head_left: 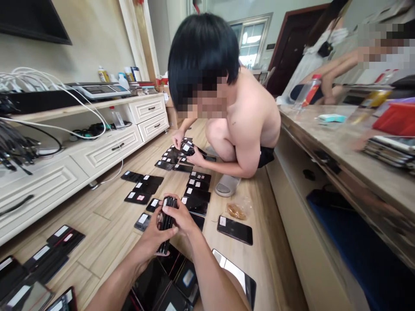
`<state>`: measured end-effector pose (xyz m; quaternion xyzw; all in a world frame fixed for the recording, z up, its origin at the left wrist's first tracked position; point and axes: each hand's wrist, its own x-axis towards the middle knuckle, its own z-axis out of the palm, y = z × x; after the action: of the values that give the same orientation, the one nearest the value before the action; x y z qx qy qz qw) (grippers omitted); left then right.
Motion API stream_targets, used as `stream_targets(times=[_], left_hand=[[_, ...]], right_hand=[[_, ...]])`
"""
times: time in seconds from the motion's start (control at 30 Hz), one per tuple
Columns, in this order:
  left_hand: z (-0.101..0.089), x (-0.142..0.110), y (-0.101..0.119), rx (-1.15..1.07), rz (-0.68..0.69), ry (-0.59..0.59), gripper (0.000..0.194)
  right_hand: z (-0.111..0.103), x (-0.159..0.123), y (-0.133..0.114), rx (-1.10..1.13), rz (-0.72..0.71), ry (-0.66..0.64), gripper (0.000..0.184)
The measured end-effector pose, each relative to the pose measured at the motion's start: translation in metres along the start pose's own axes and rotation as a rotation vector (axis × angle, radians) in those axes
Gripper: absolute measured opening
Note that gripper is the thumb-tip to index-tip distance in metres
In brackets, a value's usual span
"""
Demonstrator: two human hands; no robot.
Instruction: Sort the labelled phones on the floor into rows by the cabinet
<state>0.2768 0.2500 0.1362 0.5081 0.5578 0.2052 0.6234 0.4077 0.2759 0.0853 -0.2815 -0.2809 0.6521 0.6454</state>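
A stack of several dark phones (167,220) stands on edge between my two hands above the floor. My left hand (154,231) wraps round its left side, with the thumb across the front. Around the top and right side closes my right hand (180,216). Beneath my forearms lie more dark phones (151,280), some with rubber bands around them. Just beyond my hands, phones with white labels (196,194) lie in overlapping rows. A single labelled phone (235,230) rests to the right, near a plastic bag (239,209) of brownish rubber bands.
A crouching person (256,116) ahead holds phones over another group on the floor. Labelled phones (66,237) lie at lower left. A white cabinet (106,151) with cables and a scale (97,90) runs along the left. At right stands a table (311,125) with bottles and stacked phones.
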Motion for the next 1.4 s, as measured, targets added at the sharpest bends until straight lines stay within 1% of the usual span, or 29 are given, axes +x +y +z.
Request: stream_targets(times=[0.1, 0.23, 0.3, 0.37, 0.47, 0.53, 0.57, 0.6, 0.67, 0.7, 0.77, 0.87, 0.93, 0.97, 1.03, 1.07, 1.17, 1.23, 1.27, 1.33, 1.4], left_hand=[[-0.003, 0.002, -0.002, -0.007, 0.010, -0.015, 0.113], [-0.004, -0.004, -0.002, -0.018, 0.019, -0.030, 0.117], [-0.003, -0.007, -0.002, -0.027, 0.030, -0.013, 0.116], [-0.002, -0.006, -0.005, -0.024, 0.050, 0.012, 0.110], [-0.002, 0.004, -0.013, 0.025, 0.132, 0.069, 0.107], [-0.001, 0.012, -0.017, 0.137, 0.224, 0.158, 0.108], [0.001, 0.015, -0.018, 0.229, 0.256, 0.217, 0.106], [0.003, 0.017, -0.018, 0.340, 0.264, 0.278, 0.103], [0.008, 0.016, -0.016, 0.558, 0.225, 0.367, 0.093], [0.010, 0.015, -0.015, 0.640, 0.200, 0.389, 0.087], [0.014, 0.012, -0.014, 0.727, 0.171, 0.401, 0.076], [0.016, 0.015, -0.016, 0.733, 0.199, 0.392, 0.066], [0.014, 0.019, -0.019, 0.657, 0.242, 0.373, 0.063], [0.012, 0.020, -0.020, 0.579, 0.272, 0.355, 0.061], [0.006, 0.020, -0.019, 0.323, 0.300, 0.306, 0.058], [0.003, 0.017, -0.017, 0.155, 0.286, 0.276, 0.056], [-0.009, 0.000, -0.006, -0.319, 0.135, 0.169, 0.062], [-0.017, -0.017, 0.001, -0.515, 0.058, 0.080, 0.067], [-0.020, -0.025, 0.003, -0.576, 0.043, 0.037, 0.069], [-0.023, -0.040, 0.005, -0.656, 0.043, -0.030, 0.068], [-0.023, -0.050, 0.004, -0.711, 0.047, -0.059, 0.065]], right_hand=[[0.000, 0.000, 0.000, -0.003, -0.013, -0.007, 0.069], [0.003, -0.003, 0.000, -0.011, 0.006, 0.021, 0.070], [0.005, -0.003, 0.001, -0.029, 0.016, 0.029, 0.071], [0.006, -0.002, 0.003, -0.048, -0.001, 0.040, 0.069], [0.006, -0.001, 0.007, -0.065, -0.042, 0.077, 0.066], [0.007, -0.001, 0.009, -0.101, -0.052, 0.108, 0.065], [0.007, -0.001, 0.009, -0.131, -0.054, 0.125, 0.065], [0.007, 0.000, 0.009, -0.165, -0.057, 0.143, 0.064], [0.006, 0.000, 0.009, -0.227, -0.065, 0.175, 0.063], [0.006, 0.000, 0.009, -0.249, -0.075, 0.185, 0.062], [0.004, 0.000, 0.008, -0.281, -0.100, 0.200, 0.059], [0.001, -0.001, 0.010, -0.326, -0.116, 0.245, 0.058], [0.000, -0.002, 0.010, -0.348, -0.096, 0.272, 0.058], [-0.001, -0.001, 0.009, -0.351, -0.081, 0.268, 0.057], [-0.003, 0.001, 0.000, -0.339, -0.070, 0.251, 0.057], [-0.004, 0.005, -0.008, -0.329, -0.081, 0.261, 0.058], [-0.007, 0.025, -0.049, -0.314, -0.150, 0.370, 0.064], [-0.009, 0.047, -0.084, -0.329, -0.162, 0.400, 0.063], [-0.009, 0.060, -0.101, -0.347, -0.155, 0.394, 0.057], [-0.008, 0.087, -0.131, -0.386, -0.118, 0.364, 0.037], [-0.004, 0.107, -0.153, -0.418, -0.103, 0.352, 0.018]])
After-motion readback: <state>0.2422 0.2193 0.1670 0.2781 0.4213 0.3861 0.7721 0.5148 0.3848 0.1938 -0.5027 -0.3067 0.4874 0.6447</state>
